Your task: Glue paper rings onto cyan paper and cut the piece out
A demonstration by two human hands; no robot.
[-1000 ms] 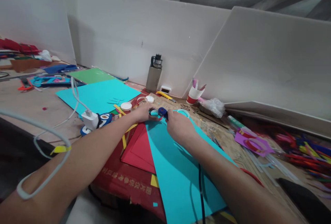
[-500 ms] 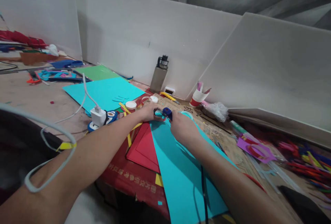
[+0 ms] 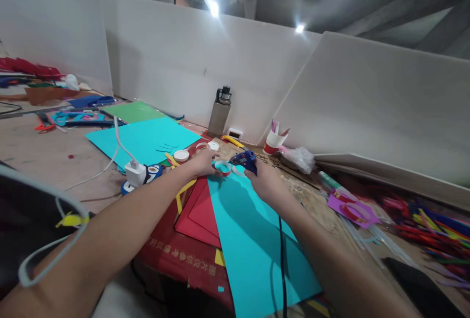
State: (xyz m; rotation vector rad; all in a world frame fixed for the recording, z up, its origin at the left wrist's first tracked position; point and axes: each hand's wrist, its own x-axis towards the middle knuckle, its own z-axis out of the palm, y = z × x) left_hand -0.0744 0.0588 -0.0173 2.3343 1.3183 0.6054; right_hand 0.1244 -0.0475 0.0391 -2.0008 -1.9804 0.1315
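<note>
My right hand [image 3: 268, 178] is wrapped round a dark blue glue gun [image 3: 248, 161], whose nozzle points left and whose black cord [image 3: 282, 259] runs down toward me. Just left of the nozzle, a small paper ring [image 3: 223, 168], light blue with red inside, stands at the top of a long light blue sheet [image 3: 257, 239]. The fingers of my left hand [image 3: 203, 162] hold the ring at its left side. Another pale loop [image 3: 238, 171] lies beside the ring, partly hidden by the glue gun.
Red sheets [image 3: 200, 210] and yellow strips [image 3: 179, 200] lie to the left, near a power strip [image 3: 152, 173] with a white plug. Behind are a bottle [image 3: 219, 115], a yellow cutter [image 3: 233, 140] and a paper cup [image 3: 273, 142]. Coloured pipe cleaners [image 3: 433, 230] lie at right.
The glue gun has drawn back to the right, away from the paper ring, leaving a gap. My left hand stays at the ring with its fingers a little looser. The view has tilted up slightly.
</note>
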